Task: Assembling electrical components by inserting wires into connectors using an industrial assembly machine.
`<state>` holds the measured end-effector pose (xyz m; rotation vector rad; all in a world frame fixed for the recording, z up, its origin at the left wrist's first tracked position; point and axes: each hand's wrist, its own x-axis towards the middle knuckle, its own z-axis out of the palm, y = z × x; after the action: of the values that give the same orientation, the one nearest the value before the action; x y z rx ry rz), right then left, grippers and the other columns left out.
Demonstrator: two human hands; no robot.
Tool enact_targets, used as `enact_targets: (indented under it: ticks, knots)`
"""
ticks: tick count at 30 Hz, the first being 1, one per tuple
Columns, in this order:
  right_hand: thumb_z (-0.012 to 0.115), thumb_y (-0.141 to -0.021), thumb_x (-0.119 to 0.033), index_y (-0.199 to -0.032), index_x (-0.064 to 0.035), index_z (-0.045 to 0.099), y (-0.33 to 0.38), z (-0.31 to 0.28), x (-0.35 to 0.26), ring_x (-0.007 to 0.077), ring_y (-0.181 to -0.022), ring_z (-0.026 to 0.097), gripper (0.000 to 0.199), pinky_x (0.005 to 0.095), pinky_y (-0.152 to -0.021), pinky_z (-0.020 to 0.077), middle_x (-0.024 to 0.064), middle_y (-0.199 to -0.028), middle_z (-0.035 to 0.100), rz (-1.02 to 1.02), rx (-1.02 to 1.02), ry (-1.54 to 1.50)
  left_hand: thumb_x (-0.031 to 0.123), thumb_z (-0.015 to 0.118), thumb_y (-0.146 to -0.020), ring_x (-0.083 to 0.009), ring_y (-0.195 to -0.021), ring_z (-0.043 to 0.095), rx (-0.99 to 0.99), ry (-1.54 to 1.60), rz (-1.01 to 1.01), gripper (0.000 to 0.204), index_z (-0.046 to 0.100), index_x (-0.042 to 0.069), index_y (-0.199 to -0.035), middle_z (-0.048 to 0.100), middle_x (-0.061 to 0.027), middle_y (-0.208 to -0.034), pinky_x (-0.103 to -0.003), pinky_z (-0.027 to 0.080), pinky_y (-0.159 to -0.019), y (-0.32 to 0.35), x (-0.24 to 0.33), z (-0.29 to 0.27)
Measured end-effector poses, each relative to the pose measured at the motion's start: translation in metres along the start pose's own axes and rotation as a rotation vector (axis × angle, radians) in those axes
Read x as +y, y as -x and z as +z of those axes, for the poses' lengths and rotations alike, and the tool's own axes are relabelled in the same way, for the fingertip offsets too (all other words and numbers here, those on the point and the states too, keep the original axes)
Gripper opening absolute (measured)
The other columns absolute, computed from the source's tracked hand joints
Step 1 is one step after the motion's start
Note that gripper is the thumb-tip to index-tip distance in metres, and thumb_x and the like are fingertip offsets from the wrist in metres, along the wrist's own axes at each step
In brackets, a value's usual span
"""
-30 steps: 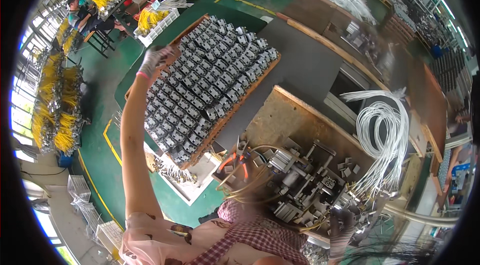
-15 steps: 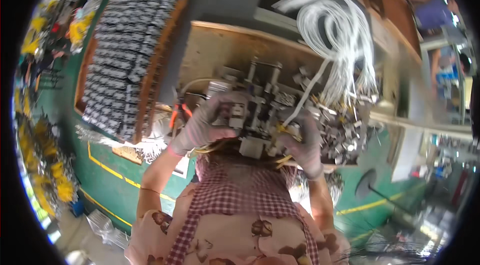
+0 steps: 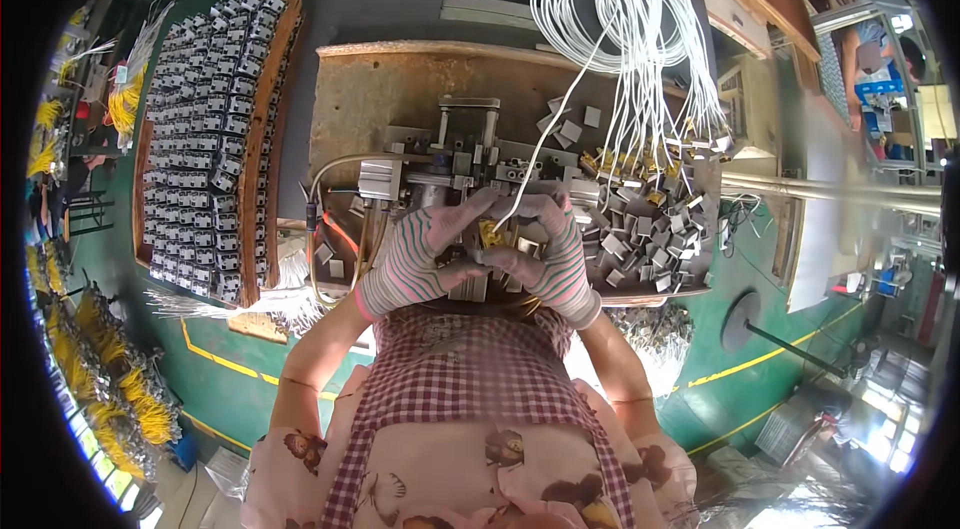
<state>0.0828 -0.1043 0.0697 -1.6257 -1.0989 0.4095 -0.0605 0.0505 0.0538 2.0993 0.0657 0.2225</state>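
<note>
Bright, even daylight — sharp centre, fisheye-bent, dark-vignetted edges.

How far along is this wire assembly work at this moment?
Done: a board at the left carries rows of grey assembled parts. In hand: left hand and right hand hold a white wire with a small yellow piece. Left: many white wires and loose grey pieces.

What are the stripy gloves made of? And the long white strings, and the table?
The gloves look like knitted fabric: soft, matte, striped. The white strings seem to be plastic-coated wires: smooth, slightly shiny, springy curves. The table top looks like worn wooden board: brown, dull, rough edges.
</note>
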Motion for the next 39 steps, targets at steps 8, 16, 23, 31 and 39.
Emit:
enact_targets:
  ticks: [8,16,23,31,39]
  knots:
    - [0.088,-0.063,-0.013,-0.111,-0.0107,0.058,0.001,0.008,0.012,0.0199,-0.104,0.054,0.056,0.0345,-0.09,0.0453,0.0034,-0.107,0.052,0.171,-0.136,-0.277,0.029,0.081,-0.077,-0.024,-0.105,0.062,0.036,0.267,-0.09,0.08,0.041,0.001,-0.141,0.061,-0.015,-0.122,-0.036,0.049,-0.088,0.013,-0.014,0.012]
    - [0.085,-0.058,-0.034,-0.12,-0.0047,0.052,-0.013,0.001,0.009,0.0359,-0.103,0.054,0.075,0.0448,-0.087,0.0458,0.0143,-0.116,0.051,-0.044,-0.255,0.232,0.033,0.076,-0.084,-0.0121,-0.102,0.057,0.302,0.975,-0.495,0.063,0.05,0.002,-0.132,0.061,-0.0053,-0.115,-0.03,0.048,-0.087,0.009,-0.008,0.04]
    - [0.081,-0.058,-0.046,-0.114,-0.0112,0.057,-0.029,-0.003,0.038,0.0303,-0.11,0.048,0.07,0.0455,-0.093,0.0375,0.0081,-0.116,0.051,-0.2,-0.33,0.625,0.032,0.073,-0.083,-0.0179,-0.088,0.058,0.362,-0.027,-0.23,0.058,0.052,0.006,-0.13,0.059,-0.0046,-0.101,-0.032,0.047,-0.079,0.002,-0.007,-0.002]
    - [0.085,-0.055,-0.033,-0.111,-0.0061,0.057,-0.024,0.025,0.057,0.0356,-0.108,0.05,0.068,0.0472,-0.093,0.042,0.0147,-0.115,0.051,0.087,-0.193,0.462,0.022,0.051,-0.087,-0.0217,-0.089,0.056,-0.325,-0.795,0.305,0.04,0.056,0.004,-0.123,0.057,-0.0049,-0.094,-0.034,0.046,-0.081,-0.005,-0.06,-0.005]
    - [0.086,-0.058,-0.024,-0.123,-0.006,0.05,-0.017,0.008,0.03,0.036,-0.107,0.051,0.077,0.0464,-0.093,0.0415,0.0173,-0.118,0.051,0.115,-0.145,0.432,0.019,0.049,-0.085,-0.0213,-0.087,0.055,-0.347,-0.719,0.385,0.042,0.056,0.002,-0.123,0.053,-0.0063,-0.093,-0.034,0.047,-0.077,-0.01,-0.066,-0.006]
